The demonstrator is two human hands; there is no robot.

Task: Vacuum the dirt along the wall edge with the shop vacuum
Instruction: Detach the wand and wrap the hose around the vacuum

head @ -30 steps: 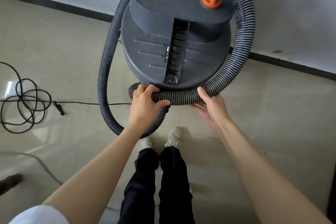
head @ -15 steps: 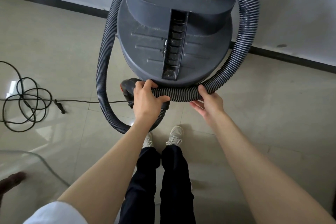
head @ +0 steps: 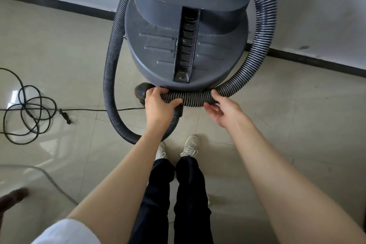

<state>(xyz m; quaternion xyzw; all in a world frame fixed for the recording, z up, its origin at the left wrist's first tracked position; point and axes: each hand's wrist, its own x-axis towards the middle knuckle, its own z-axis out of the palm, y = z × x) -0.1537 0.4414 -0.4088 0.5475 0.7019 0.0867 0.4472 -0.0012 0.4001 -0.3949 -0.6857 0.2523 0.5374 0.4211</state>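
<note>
Far left, the cord (head: 27, 113) lies in a loose tangle on the floor (head: 65, 49), with one strand running right toward the vacuum (head: 186, 31). If I drag the vacuum off along the wall, I judge that tangle could snag, tighten into a knot, or catch my foot.

Next comes the hose (head: 110, 77), looping down the vacuum's left side, round under my arm and back up. It is wound right around the drum, so a careless pull could tip or roll the vacuum toward my shoes (head: 191, 145), which stand just below it.

My left hand (head: 158, 106) has its fingers (head: 158, 93) curled over the hose close to the dark end piece (head: 141, 90), thumb wrapped under: a firm hold. If I yank here before the coil is free, the ribbed hose may kink or pull at its fitting.

My right hand (head: 224, 110) is further along the same stretch, thumb over the top and fingers loosely hooked beneath, more cradling than clamping. That slack hold could let the hose spring back round the drum.

The vacuum itself stands close to the wall (head: 316, 6), near the dark skirting (head: 316, 63). The hose climbs the right side and out of view, so I cannot tell where it ends. Nothing is being cleaned yet; I see no obvious dirt from here.
</note>
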